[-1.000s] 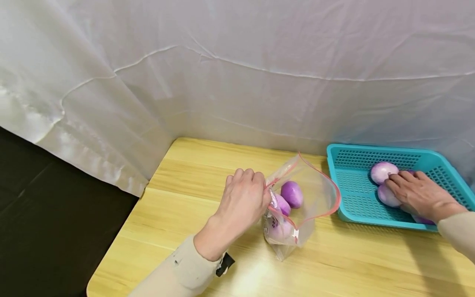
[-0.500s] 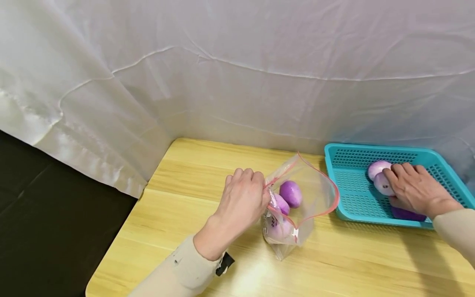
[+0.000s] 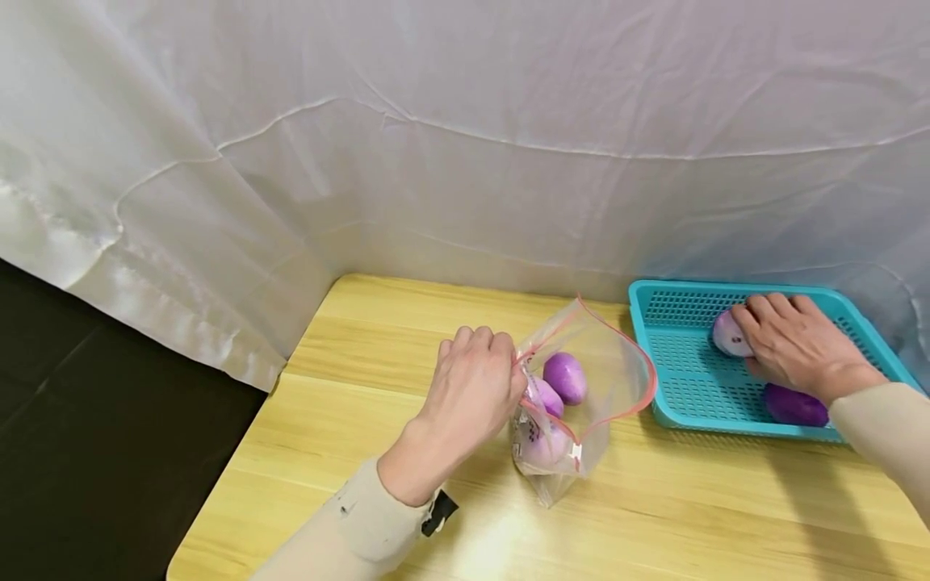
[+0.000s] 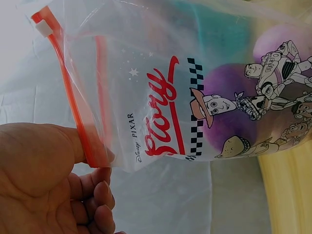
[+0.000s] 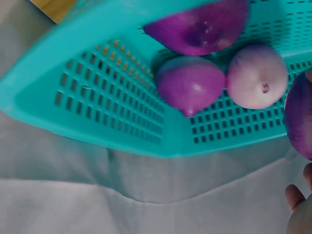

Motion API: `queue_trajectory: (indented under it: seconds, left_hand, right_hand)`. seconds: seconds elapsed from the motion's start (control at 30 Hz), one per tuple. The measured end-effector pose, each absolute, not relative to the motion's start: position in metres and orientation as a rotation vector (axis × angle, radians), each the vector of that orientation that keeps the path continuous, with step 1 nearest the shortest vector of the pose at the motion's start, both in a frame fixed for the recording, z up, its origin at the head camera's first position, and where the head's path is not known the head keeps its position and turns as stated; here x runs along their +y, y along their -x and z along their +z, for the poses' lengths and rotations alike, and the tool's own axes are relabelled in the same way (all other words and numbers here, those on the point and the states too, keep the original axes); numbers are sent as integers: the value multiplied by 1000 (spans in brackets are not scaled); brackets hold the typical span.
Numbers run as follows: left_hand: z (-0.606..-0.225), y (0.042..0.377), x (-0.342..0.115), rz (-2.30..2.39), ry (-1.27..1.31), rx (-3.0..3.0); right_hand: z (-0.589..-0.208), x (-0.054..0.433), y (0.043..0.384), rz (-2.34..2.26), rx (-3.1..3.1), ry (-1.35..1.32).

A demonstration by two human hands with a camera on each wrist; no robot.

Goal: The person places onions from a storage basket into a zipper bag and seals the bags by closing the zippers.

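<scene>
Left hand (image 3: 475, 379): pinched on zip bag (image 3: 606, 379), 9 o'clock rim.
Right hand (image 3: 795, 343): fingers curled round onion (image 3: 729, 334) within basket (image 3: 679, 367), bag's 3 o'clock.
Handling, advised: rim spread wide; firm grip, clearing basket wall.

Head cam bright, glare on table (image 3: 654, 500); wrist cams dimmer, R soft.

In the left wrist view, a clear plastic zip bag with a red-orange closure (image 4: 127, 92) bears large red script lettering (image 4: 165, 111), "Story", running toward twelve o'clock. At its eight o'clock, smaller black lettering (image 4: 132, 135) on the same bag reads "Disney PIXAR".
</scene>
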State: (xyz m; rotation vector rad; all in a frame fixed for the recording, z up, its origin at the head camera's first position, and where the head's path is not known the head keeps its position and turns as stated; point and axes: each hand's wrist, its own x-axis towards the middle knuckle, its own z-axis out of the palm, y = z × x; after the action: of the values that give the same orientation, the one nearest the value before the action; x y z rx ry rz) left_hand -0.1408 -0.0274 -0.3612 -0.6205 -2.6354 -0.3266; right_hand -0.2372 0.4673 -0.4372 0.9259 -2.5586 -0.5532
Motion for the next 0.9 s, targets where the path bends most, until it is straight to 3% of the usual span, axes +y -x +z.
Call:
queue_trajectory:
  seconds: [0.4,0.9]
  left_hand:
    - [-359,145,-27,-224,652,-2493]
    - [-354,152,-26,-115,646,-2360]
  right_hand:
    - [-412,434,245,-431,-2429,-933]
    - [-339,357,236,-248,-2209,-988]
